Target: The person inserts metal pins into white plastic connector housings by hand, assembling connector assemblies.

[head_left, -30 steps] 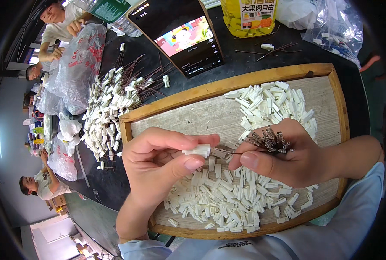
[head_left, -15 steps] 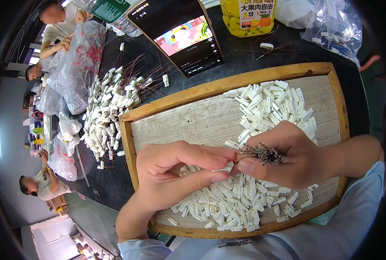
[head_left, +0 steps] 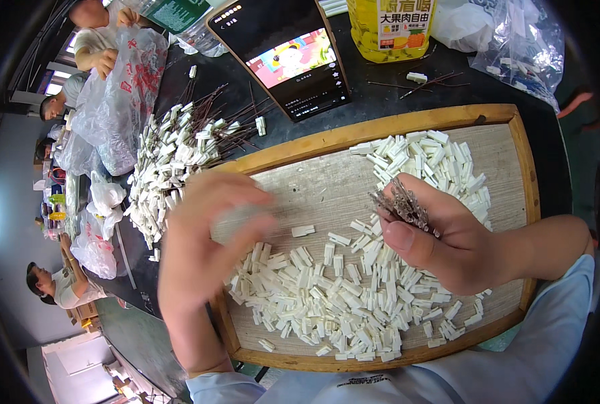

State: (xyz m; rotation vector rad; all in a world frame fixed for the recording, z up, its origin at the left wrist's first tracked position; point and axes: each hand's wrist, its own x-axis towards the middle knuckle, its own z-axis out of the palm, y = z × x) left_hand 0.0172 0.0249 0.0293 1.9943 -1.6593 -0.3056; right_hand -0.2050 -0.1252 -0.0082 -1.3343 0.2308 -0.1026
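My right hand (head_left: 451, 246) is closed around a bundle of thin wires (head_left: 407, 209), whose metal terminal ends stick out past the thumb. It hovers above the right part of a wood-framed tray (head_left: 313, 143). Loose white plastic connector housings (head_left: 333, 303) lie heaped in the tray, with a second heap behind my right hand. My left hand (head_left: 202, 249) is smeared by motion over the tray's left edge. A pale blur shows between its fingers, too unclear to name. Just beyond it lies a pile of white connectors with dark wires attached (head_left: 175, 145).
A phone (head_left: 286, 60) showing a cartoon stands behind the tray. Farther right are a yellow drink bottle (head_left: 391, 30) and a clear plastic bag (head_left: 518, 54). A few wires (head_left: 428, 82) lie on the black table. Plastic bags (head_left: 121, 111) and several people are at the left.
My left hand has pulled away from the right and swung left toward the wired connector pile. The white housing it pinched beside the wire ends has left that spot. My right hand still grips the bundle.
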